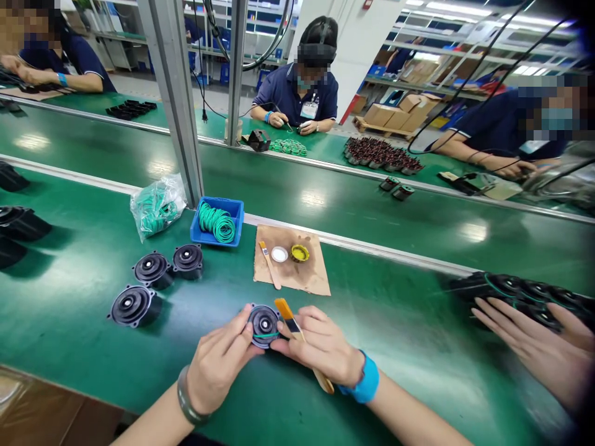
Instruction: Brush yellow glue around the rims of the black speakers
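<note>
1. Black plastic forms the round housing [264,323] between the two hands; take it as the clock's centre, with twelve toward the far side of the bench [395,371].
2. At eight o'clock, the left hand [218,362] pinches the housing's edge between fingers and thumb.
3. At four o'clock, the right hand [320,347] touches the opposite edge and also grips a flat brush [292,325], its orange bristles up and its wooden handle sticking out below the palm.
4. One green ring [266,336] crosses the lower part of the housing's face; whether it is seated, I cannot tell.
5. Near twelve to one lies a stained cardboard sheet [302,282], carrying a smaller brush [269,265], a white disc [279,254] and a yellow cap [300,253].
6. At eleven, a blue bin [195,237] holds more green rings [217,221]; a clear bag [158,207] of them sits beside it.
7. Between nine and ten stand three similar housings [149,269].
8. Well out at three, a co-worker's hand [534,347] rests against a cluster of black housings [515,288].
9. Far off at twelve, a seated person [297,93] in dark blue handles small parts.
</note>
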A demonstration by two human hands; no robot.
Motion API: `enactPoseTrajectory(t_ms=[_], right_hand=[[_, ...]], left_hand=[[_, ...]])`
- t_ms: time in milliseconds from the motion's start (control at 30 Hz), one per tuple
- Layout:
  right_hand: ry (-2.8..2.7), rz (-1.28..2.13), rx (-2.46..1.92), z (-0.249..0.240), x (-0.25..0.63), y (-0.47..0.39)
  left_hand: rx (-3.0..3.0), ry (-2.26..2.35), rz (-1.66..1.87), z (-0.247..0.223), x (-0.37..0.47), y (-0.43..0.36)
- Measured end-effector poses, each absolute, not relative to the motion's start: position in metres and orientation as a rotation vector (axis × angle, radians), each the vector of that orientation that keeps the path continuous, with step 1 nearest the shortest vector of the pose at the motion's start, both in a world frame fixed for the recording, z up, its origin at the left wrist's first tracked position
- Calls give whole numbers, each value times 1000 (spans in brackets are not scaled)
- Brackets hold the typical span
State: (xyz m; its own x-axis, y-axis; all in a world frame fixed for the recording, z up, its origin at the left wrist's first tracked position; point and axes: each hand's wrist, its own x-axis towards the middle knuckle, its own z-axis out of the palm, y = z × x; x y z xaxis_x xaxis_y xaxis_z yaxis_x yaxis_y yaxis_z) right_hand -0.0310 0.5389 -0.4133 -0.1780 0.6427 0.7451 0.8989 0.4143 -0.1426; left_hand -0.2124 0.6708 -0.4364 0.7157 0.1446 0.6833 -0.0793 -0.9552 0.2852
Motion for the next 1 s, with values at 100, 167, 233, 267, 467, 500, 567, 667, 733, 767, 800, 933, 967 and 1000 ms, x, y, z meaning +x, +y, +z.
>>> enactPoseTrajectory(t_ms=[100,167,233,267,467,500,567,667,733,767,800,933,967,1000], right_hand=[[-1888,-439,-1285,-415,-36,537],[-1883,-433,-1274,-416,-38,536],[-1906,-422,-1256,-417,-41,535],[-1929,-419,-1234,-418,-43,535],[-1778,-180,-1270,-417,-50,525],[-1663,-72,-1294,-413,-49,522],[-1378,129,-1285,-403,-46,516],[-1014,343,-1138,-387,-41,508],[-875,436,-1040,-381,-40,506],[-834,470,-1024,-381,-39,505],[-802,494,-1031,-383,-40,504],[-708,548,-1194,-397,-42,501],[-686,556,-1226,-400,-42,501],[-669,564,-1241,-401,-42,500]], left_hand=[[2666,23,1119,-433,-213,665],[2678,17,1123,-429,-213,662],[2699,23,1149,-426,-213,659],[2720,22,1158,-425,-214,658],[2650,47,1098,-432,-223,662],[2576,117,1044,-432,-222,663],[2436,267,864,-429,-219,665],[2343,361,594,-423,-209,668],[2328,378,496,-421,-200,671],[2315,393,469,-422,-197,672],[2296,409,447,-423,-194,673],[2208,423,410,-429,-189,674],[2190,420,416,-430,-189,674],[2173,419,423,-431,-190,674]])
